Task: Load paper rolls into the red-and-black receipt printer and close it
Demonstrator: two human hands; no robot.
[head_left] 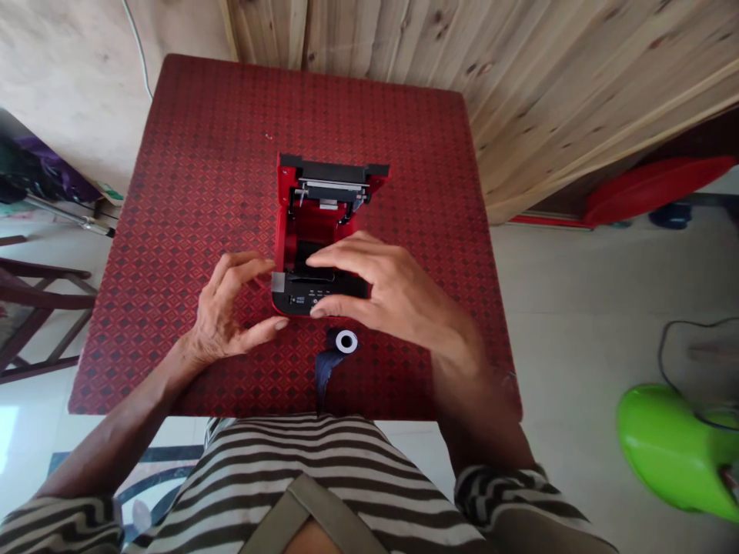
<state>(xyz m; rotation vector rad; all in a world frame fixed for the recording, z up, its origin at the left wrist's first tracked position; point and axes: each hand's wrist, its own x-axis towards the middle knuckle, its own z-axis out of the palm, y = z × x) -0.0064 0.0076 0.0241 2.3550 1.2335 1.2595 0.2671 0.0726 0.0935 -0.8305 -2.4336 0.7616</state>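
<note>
A red and black receipt printer stands on the table with its lid raised at the back. Its inner bay shows red, with a dark part near the front. My left hand is at the printer's left front corner, thumb and fingers apart, fingertips close to its side; whether they touch is unclear. Over the right part of the front panel lies my right hand, with fingers stretched toward the bay and the thumb by the buttons. A small roll with a white end and a dark loose strip lies in front of the printer.
The red patterned table meets a wooden plank wall at the back. A dark wooden chair is at the left. On the right floor are a green plastic object and a dark cable.
</note>
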